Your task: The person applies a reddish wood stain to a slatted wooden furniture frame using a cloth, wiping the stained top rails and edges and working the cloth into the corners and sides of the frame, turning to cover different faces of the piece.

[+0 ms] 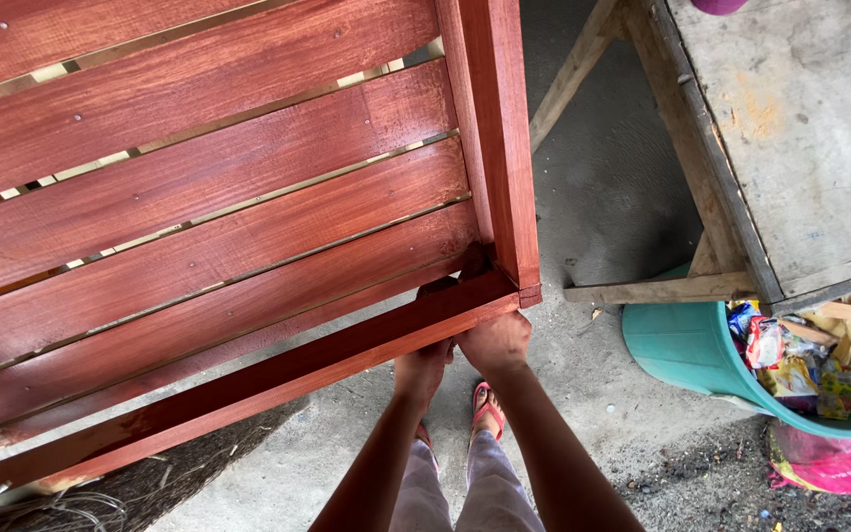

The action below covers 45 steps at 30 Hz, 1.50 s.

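Both arms reach straight down: left hand (422,366) and right hand (493,342) side by side, fingers curled, gripping the red slatted frame (248,197) under its corner rail.

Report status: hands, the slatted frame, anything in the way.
Left hand and right hand grip red slatted frame by its bottom rail. Green bin close right.

Your arms: bare from the frame edge up to the wrists, no sleeves showing, no watch or bands.
Your left hand (423,366): bare, no glove, no ring to be seen.
Your right hand (495,342): bare as well, knuckles showing, nothing worn on it.
Your legs: light grey trousers of soft, slightly creased cloth.
Your feet: a pink flip-flop (486,409) with thin straps; the other foot is mostly hidden.
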Motion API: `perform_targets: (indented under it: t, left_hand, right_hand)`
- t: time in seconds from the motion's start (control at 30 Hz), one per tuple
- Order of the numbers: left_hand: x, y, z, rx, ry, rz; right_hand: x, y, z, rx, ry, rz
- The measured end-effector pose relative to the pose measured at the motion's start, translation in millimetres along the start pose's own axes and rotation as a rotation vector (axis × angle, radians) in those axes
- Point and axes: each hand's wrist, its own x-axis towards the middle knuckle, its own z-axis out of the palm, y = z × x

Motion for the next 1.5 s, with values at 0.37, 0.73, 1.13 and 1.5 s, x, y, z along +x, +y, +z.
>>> perform_targets:
  t: [0.37,0.73,1.13,1.5]
  left_hand:
    - [-5.9,-14.0,-12.5,0.098,-0.032,0.337]
    - [13.5,-29.2,-8.4,0.294,0.001,0.521]
    - [12.6,-12.0,-13.6,0.547,-0.012,0.304]
    - [15.2,-16.5,-16.7,0.719,-0.046,0.061]
  right_hand:
    - [-25.4,15.7,19.9,0.156,0.114,0.030]
    - [-13.7,18.8,55.7,-0.100,0.083,0.135]
    - [-12.8,17.4,66.0,-0.119,0.155,0.159]
    - [-23.4,10.5,59.1,-0.137,0.128,0.216]
